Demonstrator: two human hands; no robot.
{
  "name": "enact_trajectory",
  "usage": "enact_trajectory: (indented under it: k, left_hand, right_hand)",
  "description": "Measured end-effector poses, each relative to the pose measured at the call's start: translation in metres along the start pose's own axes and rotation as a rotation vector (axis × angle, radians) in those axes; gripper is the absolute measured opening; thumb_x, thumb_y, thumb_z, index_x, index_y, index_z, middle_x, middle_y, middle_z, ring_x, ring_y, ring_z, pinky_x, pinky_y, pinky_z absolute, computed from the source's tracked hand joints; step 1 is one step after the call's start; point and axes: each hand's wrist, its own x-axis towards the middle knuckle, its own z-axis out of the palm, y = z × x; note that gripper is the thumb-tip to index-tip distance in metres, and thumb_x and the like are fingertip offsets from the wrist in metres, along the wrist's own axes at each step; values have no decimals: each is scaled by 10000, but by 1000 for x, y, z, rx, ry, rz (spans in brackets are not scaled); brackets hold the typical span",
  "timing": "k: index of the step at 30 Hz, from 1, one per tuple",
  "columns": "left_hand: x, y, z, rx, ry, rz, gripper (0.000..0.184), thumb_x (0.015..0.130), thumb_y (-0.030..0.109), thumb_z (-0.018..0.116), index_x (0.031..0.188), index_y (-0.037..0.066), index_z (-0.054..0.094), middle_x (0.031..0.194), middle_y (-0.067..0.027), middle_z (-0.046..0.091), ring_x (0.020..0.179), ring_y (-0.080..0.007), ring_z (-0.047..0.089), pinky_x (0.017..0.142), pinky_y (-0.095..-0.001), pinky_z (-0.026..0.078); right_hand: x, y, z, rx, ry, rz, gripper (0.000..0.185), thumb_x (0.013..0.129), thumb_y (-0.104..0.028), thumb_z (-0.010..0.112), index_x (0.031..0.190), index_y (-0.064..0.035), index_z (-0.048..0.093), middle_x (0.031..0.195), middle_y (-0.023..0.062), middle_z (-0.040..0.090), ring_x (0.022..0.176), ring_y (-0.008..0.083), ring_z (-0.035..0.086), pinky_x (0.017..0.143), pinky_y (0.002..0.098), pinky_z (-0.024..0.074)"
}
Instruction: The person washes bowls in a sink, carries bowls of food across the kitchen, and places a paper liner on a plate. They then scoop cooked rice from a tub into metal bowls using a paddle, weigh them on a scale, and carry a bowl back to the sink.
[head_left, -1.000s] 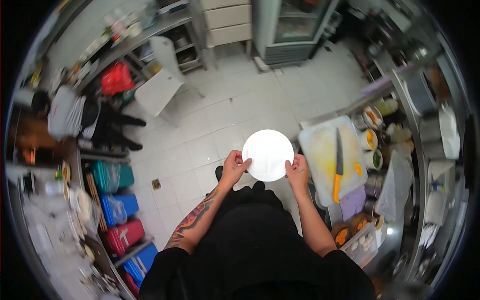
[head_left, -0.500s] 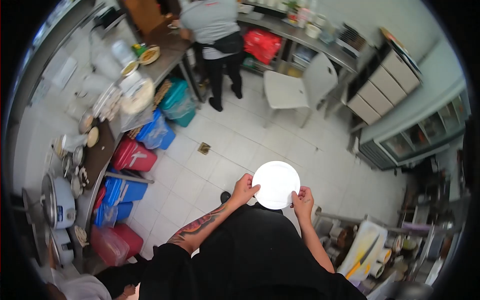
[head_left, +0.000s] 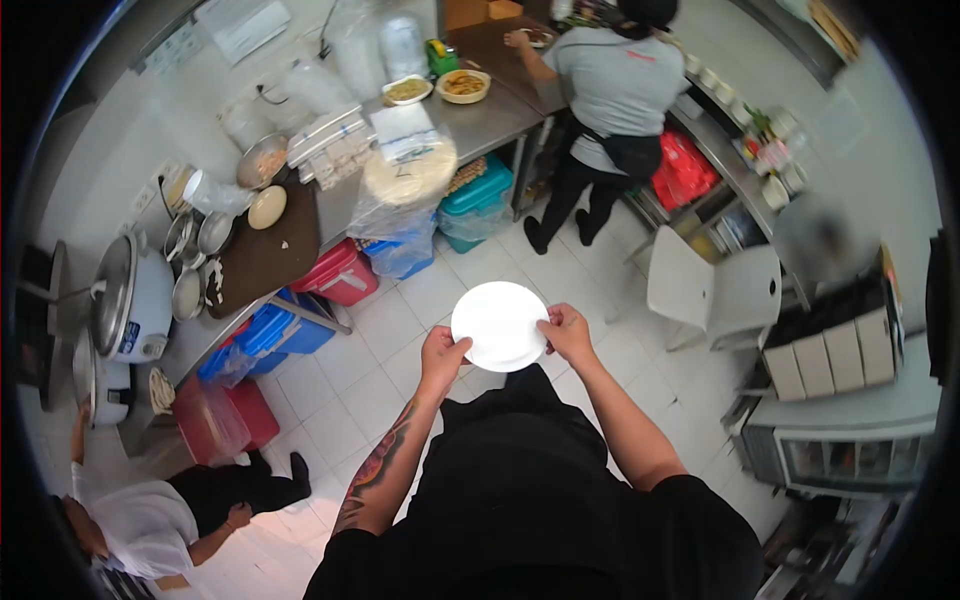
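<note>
A round white plate [head_left: 499, 325] is held out level in front of my body, over the tiled floor. My left hand [head_left: 443, 358] grips its left rim, thumb on top. On the opposite rim my right hand [head_left: 567, 332] pinches the plate in the same way. Both hands are closed, with the fingers under the plate hidden. Nothing can be made out on the plate's bright surface.
Along the left wall runs a steel counter [head_left: 499, 129] with bowls, a brown board [head_left: 262, 250] and rice cookers [head_left: 146, 310]. One co-worker [head_left: 615, 90] stands at the far counter, another [head_left: 150, 525] at lower left. A white chair [head_left: 700, 285] stands right.
My view has swung to the left, bringing more of the left counter and the lower-left co-worker into sight. The plate stays in both hands and now appears further left and higher.
</note>
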Motion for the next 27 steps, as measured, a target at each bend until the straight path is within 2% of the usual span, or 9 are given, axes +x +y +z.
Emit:
enact_trajectory:
  k: [7,11,17,19,20,21,23,25,27]
  left_hand:
    - [141,47,-2,-152,230,95,278,872,24,670,1080,-7,488,951,-138,679,810,-200,696,666,-335,593]
    - [232,73,-11,-134,313,177,275,882,26,666,1088,-13,487,953,-137,677,819,-194,692,695,-344,591]
    - [309,125,-5,-68,493,71,256,882,26,661,1074,-19,498,942,-139,680,798,-186,684,692,-336,584]
    - [329,147,-7,-44,536,39,252,879,25,661,1068,-19,500,939,-140,681,794,-187,683,692,-333,583]
    - [334,156,-6,-47,533,33,249,876,23,662,1063,-17,503,934,-139,683,795,-189,684,696,-332,582]
    - [340,164,-4,-50,525,26,246,872,22,663,1057,-15,506,930,-137,684,796,-191,684,701,-330,581]
    - [357,176,-2,-58,477,15,235,871,10,661,1048,-13,508,912,-129,680,783,-176,672,668,-314,561]
    - [390,189,-6,-60,429,12,226,870,-3,659,1038,-11,510,895,-121,675,769,-161,660,635,-297,541]
    - [429,188,-15,88,213,108,223,861,-22,654,1040,-5,522,894,-118,676,773,-172,664,640,-305,527]
  right_hand:
    - [209,-84,34,4,-398,-26,276,815,-105,735,1013,52,622,694,56,617,512,118,607,416,276,521]
    - [329,-128,55,127,-620,49,235,857,-154,750,990,6,640,702,33,626,536,105,596,467,272,532]
    - [464,-174,85,9,-840,102,185,904,-179,684,990,-20,643,762,49,639,607,133,629,520,292,563]
    - [520,-182,98,123,-657,112,208,934,-184,641,1067,-27,616,806,78,657,653,164,660,545,312,584]
    - [549,-182,103,235,-516,185,283,956,-188,608,1169,-15,542,888,122,671,700,217,688,581,354,612]
    - [578,-181,105,232,-524,193,283,956,-188,608,1169,-15,542,888,122,671,700,217,688,581,354,612]
    - [626,-180,106,493,-286,261,345,969,-194,592,1221,8,470,945,160,668,724,264,699,612,380,628]
    - [663,-186,111,474,-294,266,354,972,-195,585,1209,35,458,961,181,668,729,280,704,626,383,633]
    - [685,-185,118,456,-297,267,366,975,-196,578,1196,63,446,978,201,668,734,297,710,640,386,638]
